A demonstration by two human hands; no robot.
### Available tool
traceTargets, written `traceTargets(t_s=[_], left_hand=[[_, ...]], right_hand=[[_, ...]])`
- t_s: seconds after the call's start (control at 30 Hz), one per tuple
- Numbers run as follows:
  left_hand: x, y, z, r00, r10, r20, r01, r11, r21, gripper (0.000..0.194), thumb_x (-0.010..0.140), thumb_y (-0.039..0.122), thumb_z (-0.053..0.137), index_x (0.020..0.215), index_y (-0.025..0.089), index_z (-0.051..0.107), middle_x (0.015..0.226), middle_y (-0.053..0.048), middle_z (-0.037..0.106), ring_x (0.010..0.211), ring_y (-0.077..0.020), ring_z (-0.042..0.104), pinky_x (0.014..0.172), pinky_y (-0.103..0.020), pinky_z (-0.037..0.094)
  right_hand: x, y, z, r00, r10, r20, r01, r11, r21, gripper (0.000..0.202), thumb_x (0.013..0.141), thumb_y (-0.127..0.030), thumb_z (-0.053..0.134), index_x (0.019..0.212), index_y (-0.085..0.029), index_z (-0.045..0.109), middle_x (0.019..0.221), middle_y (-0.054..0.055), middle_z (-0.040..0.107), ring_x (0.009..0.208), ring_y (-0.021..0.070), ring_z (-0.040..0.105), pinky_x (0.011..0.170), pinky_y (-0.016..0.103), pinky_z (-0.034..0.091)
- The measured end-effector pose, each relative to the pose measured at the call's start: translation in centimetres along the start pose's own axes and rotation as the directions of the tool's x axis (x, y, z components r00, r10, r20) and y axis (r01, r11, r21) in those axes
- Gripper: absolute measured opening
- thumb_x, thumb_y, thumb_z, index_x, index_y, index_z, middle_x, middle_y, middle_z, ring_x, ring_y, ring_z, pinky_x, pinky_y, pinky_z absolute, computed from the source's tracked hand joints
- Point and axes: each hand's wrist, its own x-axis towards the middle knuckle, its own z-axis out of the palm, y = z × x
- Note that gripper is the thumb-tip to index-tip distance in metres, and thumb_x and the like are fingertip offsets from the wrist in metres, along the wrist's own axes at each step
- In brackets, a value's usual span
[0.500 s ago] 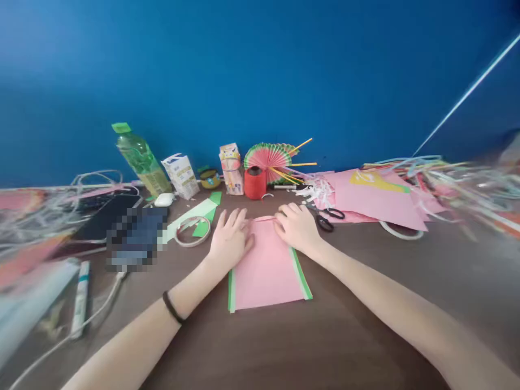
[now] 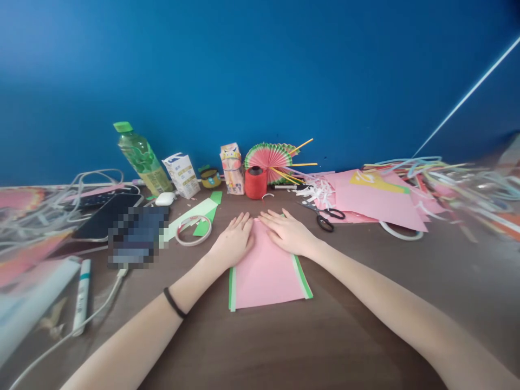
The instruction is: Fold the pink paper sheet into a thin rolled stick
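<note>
Since the earlier frame, your left hand [image 2: 234, 240] has flattened its fingers; your right hand [image 2: 287, 233], previously arched, now lies extended. Both rest open, just beside each other, on the far end of one green-edged pink sheet [image 2: 266, 284]. Counted left to right: one marker [image 2: 82, 298], one green bottle [image 2: 141, 157], one tape roll [image 2: 194, 243], one red spool [image 2: 255, 185], one pair of scissors [image 2: 320, 212]. Your surface [image 2: 260, 346] is dark brown; a blue wall [image 2: 260, 70] stands behind.

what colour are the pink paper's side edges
The side edges are green and whitish, clearest in the head view.
</note>
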Motion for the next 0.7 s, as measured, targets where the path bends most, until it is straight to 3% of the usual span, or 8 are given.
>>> traceTargets(t_s=[0.17,0.47,0.7], left_hand=[[-0.03,0.09,-0.27,1.0,0.005,0.029,-0.005,1.0,-0.026,0.046,0.086,0.024,0.03,0.129,0.01,0.034,0.135,-0.015,0.032,0.126,-0.0246,0.027,0.104,-0.041,0.026],[-0.11,0.3,-0.05,1.0,-0.026,0.004,0.026,0.999,0.02,0.045,0.086,0.026,0.029,0.129,0.011,0.036,0.136,-0.013,0.032,0.127,-0.022,0.027,0.105,-0.038,0.026],[-0.29,0.39,-0.16,0.997,-0.078,-0.008,0.078,0.997,0.025,0.046,0.087,0.03,0.029,0.129,0.013,0.036,0.136,-0.01,0.032,0.126,-0.0202,0.029,0.105,-0.034,0.027]], right_hand=[[-0.08,-0.11,-0.07,1.0,0.002,0.0,-0.002,1.0,-0.022,0.044,0.089,-0.025,0.029,0.131,-0.015,0.035,0.136,0.003,0.03,0.125,0.0198,0.028,0.103,0.047,0.021],[-0.29,-0.5,-0.11,0.998,0.05,-0.049,-0.052,0.997,-0.049,0.042,0.089,-0.022,0.028,0.128,-0.014,0.04,0.133,0.004,0.034,0.125,0.0166,0.029,0.104,0.043,0.023],[-0.45,-0.29,-0.13,0.996,0.081,-0.022,-0.082,0.995,-0.06,0.043,0.089,-0.024,0.028,0.128,-0.009,0.039,0.133,0.006,0.033,0.124,0.0158,0.03,0.105,0.039,0.022]])
